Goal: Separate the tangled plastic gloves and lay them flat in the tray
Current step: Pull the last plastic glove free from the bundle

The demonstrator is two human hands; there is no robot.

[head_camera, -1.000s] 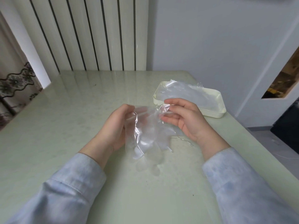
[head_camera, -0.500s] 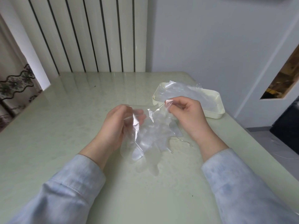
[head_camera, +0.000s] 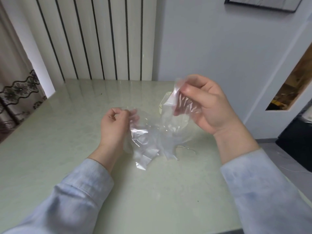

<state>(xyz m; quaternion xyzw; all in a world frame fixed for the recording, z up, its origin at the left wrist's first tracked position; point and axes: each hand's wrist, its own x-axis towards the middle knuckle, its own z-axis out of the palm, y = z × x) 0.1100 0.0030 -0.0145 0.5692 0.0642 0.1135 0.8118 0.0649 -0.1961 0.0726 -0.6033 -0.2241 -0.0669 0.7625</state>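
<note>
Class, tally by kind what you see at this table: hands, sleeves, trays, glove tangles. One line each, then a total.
hands: 2, left hand and right hand, both pinching plastic
sleeves: 2, left sleeve, right sleeve
tray: 1, mostly hidden
tangle of plastic gloves: 1, gloves uncountable
total: 6

Pale green table [head_camera: 67,132] bearing cream tray [head_camera: 161,106]

A pale green table [head_camera: 59,149] runs back to a white ribbed radiator [head_camera: 94,39]. A patterned curtain [head_camera: 18,92] hangs at the left. A dark frame [head_camera: 263,3] sits high on the right wall.
</note>
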